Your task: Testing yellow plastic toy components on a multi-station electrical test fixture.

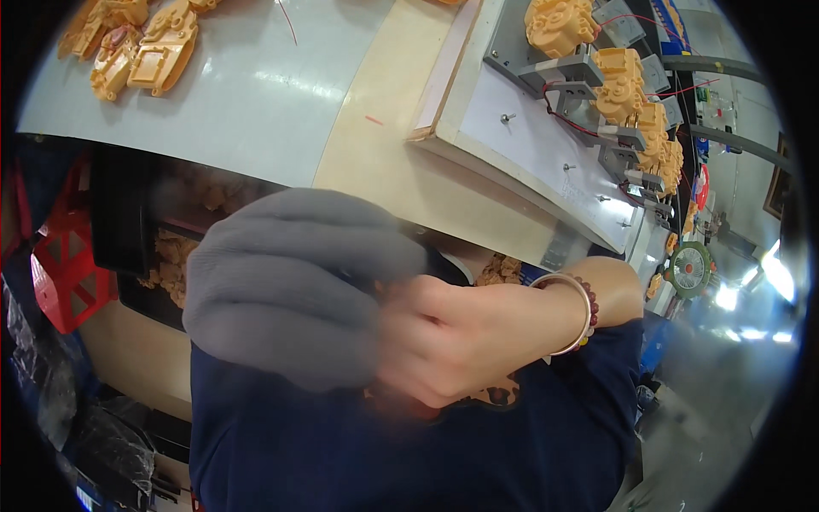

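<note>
My left hand [286,282], in a grey knit glove, is raised in front of my dark blue shirt with its fingers curled side by side. My right hand [461,333] is bare, with a bangle [590,311] and a beaded bracelet at the wrist. Its fingers are bent and meet the right edge of the grey glove, partly smeared by motion. The two hands touch there. Anything held between them is hidden. My left forearm does not show.
Yellow plastic housings [162,47] lie on the grey table [256,102] at the far left. A white fixture board [529,154] carries several mounted housings [618,85] with red wires at the right. Black bins [128,230] with tan parts and a red plastic stool [64,273] stand lower left.
</note>
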The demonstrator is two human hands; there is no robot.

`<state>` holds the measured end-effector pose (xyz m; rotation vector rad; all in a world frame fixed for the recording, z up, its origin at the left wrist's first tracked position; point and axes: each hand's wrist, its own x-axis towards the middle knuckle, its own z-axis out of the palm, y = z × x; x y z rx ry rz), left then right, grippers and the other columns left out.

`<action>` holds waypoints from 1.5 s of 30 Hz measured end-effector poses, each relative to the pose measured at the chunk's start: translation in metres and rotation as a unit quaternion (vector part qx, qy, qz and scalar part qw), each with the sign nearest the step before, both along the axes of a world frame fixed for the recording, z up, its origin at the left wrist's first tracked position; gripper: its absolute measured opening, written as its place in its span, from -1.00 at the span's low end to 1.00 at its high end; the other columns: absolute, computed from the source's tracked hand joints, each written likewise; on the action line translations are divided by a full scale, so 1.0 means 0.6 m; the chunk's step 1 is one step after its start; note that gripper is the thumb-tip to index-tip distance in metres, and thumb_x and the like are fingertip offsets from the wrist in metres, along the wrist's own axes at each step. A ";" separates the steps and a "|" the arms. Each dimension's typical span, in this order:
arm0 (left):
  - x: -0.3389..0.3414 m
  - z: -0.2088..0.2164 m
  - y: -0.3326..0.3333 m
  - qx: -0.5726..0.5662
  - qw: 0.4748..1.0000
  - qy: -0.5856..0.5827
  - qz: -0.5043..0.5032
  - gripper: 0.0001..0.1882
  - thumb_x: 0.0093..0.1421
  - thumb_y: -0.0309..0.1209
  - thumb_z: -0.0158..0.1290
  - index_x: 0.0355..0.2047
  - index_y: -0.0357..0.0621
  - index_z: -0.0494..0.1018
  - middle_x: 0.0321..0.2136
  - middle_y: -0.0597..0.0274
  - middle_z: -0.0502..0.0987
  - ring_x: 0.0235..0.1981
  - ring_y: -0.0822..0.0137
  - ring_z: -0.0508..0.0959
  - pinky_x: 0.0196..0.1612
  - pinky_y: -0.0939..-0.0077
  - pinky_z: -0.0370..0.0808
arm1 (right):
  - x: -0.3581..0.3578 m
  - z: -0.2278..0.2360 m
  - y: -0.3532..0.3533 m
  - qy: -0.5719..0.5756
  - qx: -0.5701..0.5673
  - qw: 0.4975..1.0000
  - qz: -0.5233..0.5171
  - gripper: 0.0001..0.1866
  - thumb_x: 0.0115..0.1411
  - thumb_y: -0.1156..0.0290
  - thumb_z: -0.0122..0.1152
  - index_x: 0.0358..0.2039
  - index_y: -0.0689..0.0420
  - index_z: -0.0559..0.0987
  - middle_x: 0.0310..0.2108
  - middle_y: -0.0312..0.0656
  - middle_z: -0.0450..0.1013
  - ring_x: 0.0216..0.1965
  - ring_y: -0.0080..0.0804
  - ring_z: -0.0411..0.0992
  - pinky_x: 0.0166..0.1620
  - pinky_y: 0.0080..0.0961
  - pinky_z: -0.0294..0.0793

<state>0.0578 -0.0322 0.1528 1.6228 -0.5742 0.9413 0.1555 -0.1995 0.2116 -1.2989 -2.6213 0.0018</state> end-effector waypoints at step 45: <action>0.011 0.024 -0.034 0.155 0.982 0.031 -0.104 -0.80 -0.18 -0.54 0.20 -0.55 0.09 0.50 -0.59 0.43 0.51 -0.49 0.46 0.58 -0.46 0.50 0.53 | 0.030 -0.019 -0.064 0.031 0.063 0.997 0.009 -0.81 -0.22 0.30 0.08 -0.73 0.12 0.34 -0.77 -0.37 0.12 -0.65 -0.51 0.08 -0.36 -0.50 0.12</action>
